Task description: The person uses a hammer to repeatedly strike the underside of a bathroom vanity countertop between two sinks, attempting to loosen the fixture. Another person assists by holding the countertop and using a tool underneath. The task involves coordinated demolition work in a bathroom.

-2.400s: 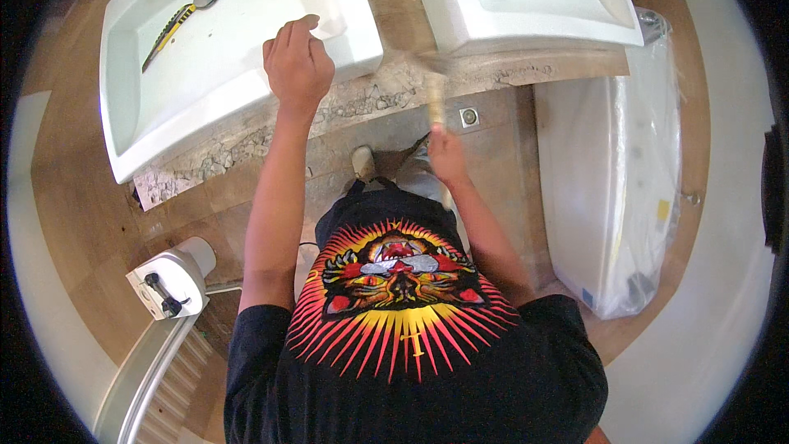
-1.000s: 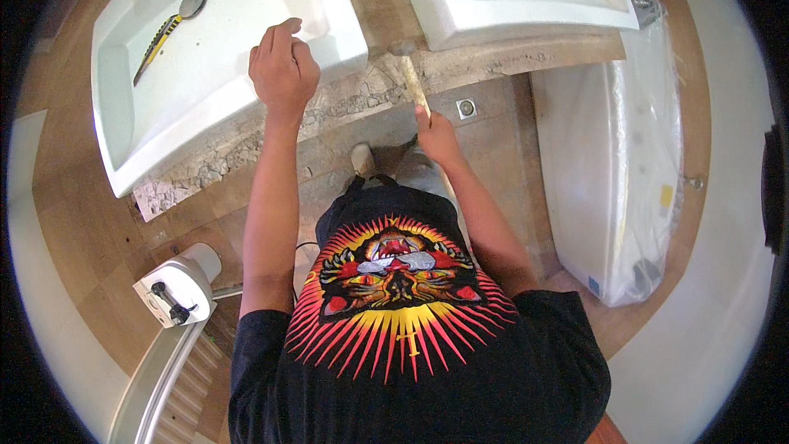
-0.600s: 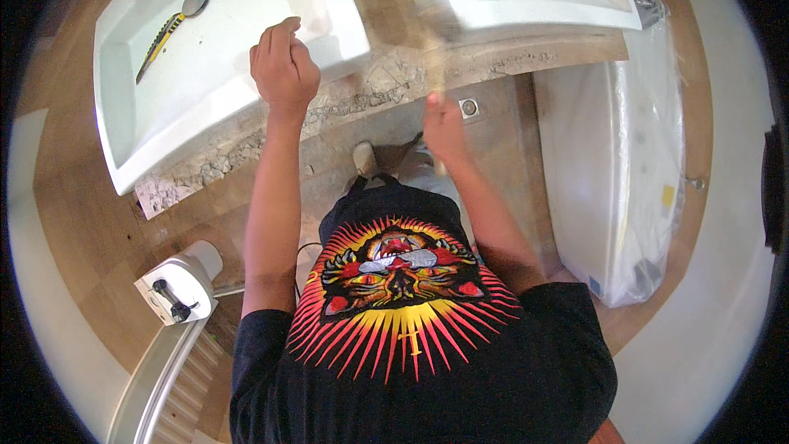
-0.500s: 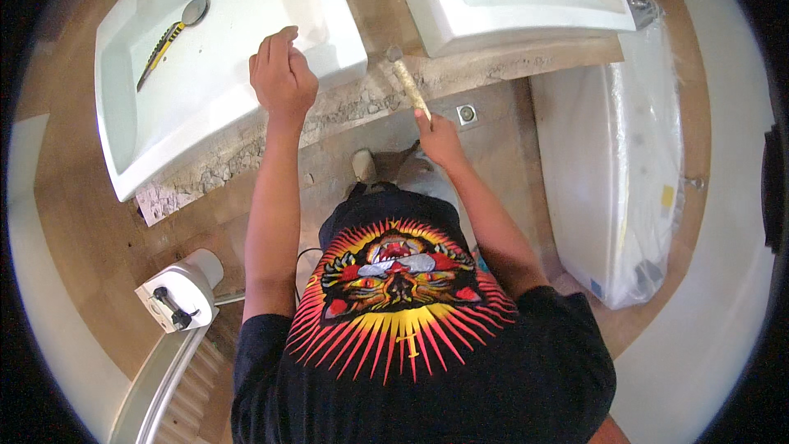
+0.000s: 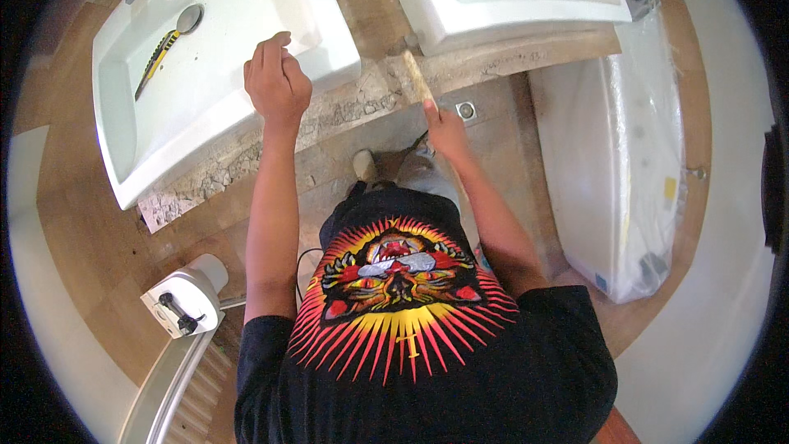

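Observation:
My right hand (image 5: 449,133) grips the lower end of a hammer (image 5: 417,78) with a pale wooden handle. Its small grey head is up by the gap between two white washbasins. Above the front rim of the left washbasin (image 5: 230,119) is my left hand (image 5: 278,86), its fingers bent inward; whatever they may hold is hidden. Inside that basin lie a yellow-and-black utility knife (image 5: 156,63) and a round metal drain cover (image 5: 191,18), the two touching. The right washbasin (image 5: 518,16) stands beyond the hammer head.
Broken, rough edging runs along the counter (image 5: 362,107) below the basins. To the right stands a white fixture in clear plastic wrap (image 5: 616,173). A white cylindrical object with a black handle (image 5: 191,300) is at lower left. A square floor drain (image 5: 466,110) lies near my right hand.
The hammer and my right hand have shifted slightly right, and the hammer head has risen. My left hand appears a little further left, along with the left basin, as the view moved slightly.

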A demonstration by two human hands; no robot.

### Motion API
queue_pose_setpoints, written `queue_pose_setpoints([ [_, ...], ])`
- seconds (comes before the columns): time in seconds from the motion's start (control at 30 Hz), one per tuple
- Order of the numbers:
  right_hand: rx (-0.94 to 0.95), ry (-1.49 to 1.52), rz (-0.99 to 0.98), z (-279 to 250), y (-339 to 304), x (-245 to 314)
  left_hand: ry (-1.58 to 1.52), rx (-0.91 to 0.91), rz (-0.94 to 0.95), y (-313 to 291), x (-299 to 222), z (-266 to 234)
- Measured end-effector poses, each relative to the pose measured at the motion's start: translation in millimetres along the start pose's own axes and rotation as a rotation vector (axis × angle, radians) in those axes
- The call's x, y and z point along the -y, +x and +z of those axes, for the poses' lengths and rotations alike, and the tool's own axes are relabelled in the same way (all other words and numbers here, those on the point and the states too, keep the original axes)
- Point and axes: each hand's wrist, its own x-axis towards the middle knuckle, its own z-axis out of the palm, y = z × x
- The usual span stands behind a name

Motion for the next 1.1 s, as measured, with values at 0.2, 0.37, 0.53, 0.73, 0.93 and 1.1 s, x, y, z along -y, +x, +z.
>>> queue_pose_setpoints([
  [0.2, -0.077, 0.111, -0.108, -48, -7, 91, -0.059, -0.059, 0.01, 0, 3, 3],
  [0.37, -0.05, 0.133, -0.116, 3, -5, 39, -0.031, -0.004, -0.011, 3, -1, 2],
  [0.53, -0.06, -0.099, -0.102, 2, -4, 27, 0.005, -0.013, 0.007, -4, 2, -4],
  [0.73, -0.097, 0.219, -0.22, -52, -4, 99, -0.077, -0.069, -0.016, -2, 6, 3],
  [0.93, -0.062, -0.035, -0.109, 12, 14, -4, -0.061, -0.026, 0.006, 4, -1, 3],
  [1.1, -0.069, 0.053, -0.089, -43, 12, 76, -0.091, -0.083, -0.015, 1, 4, 4],
])
